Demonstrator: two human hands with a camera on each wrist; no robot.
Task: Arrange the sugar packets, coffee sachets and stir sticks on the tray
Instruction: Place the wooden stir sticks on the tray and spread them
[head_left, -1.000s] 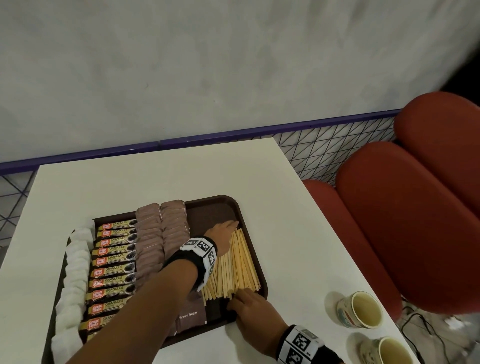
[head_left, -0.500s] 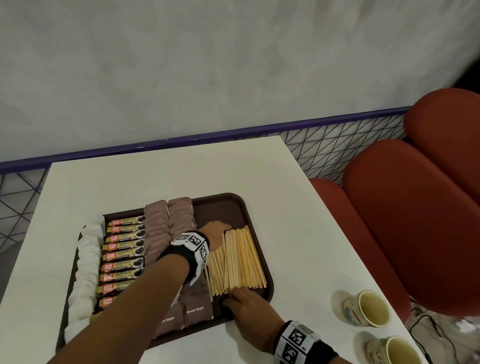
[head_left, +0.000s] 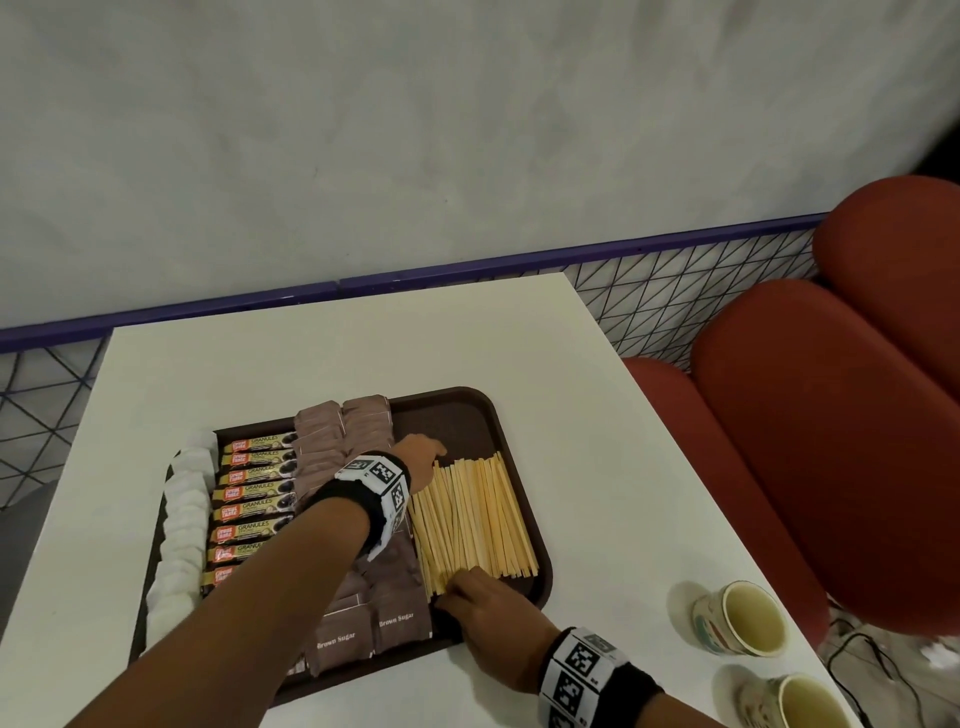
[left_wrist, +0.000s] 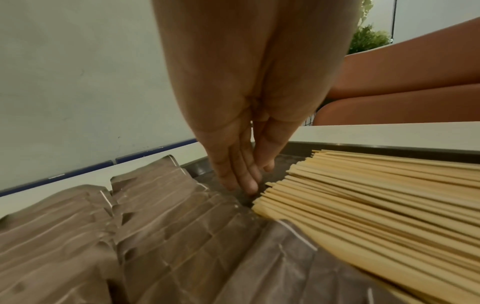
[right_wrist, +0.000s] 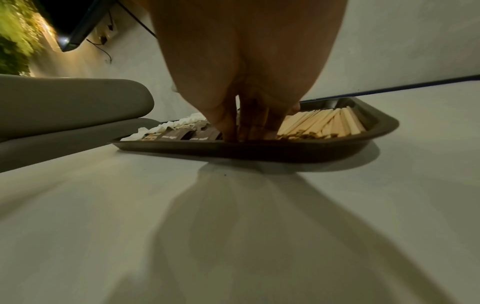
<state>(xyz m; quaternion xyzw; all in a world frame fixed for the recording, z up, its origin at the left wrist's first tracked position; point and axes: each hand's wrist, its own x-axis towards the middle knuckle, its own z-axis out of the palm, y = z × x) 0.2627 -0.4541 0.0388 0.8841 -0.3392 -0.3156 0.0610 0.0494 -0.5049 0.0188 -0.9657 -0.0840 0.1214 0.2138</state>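
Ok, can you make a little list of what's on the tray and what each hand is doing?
tray: brown, on white table
far left: white sugar packets
next: coffee sachets
middle: brown sugar packets
right: stir sticks
left hand: fingers straight, at the sticks' far ends
right hand: fingertips at the sticks' near ends
off tray: two paper cups

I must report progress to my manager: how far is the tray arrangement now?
Nearly finished. White sugar packets, coffee sachets and brown sugar packets lie in rows on the tray. The left hand and right hand are squaring the stir sticks, some still uneven.
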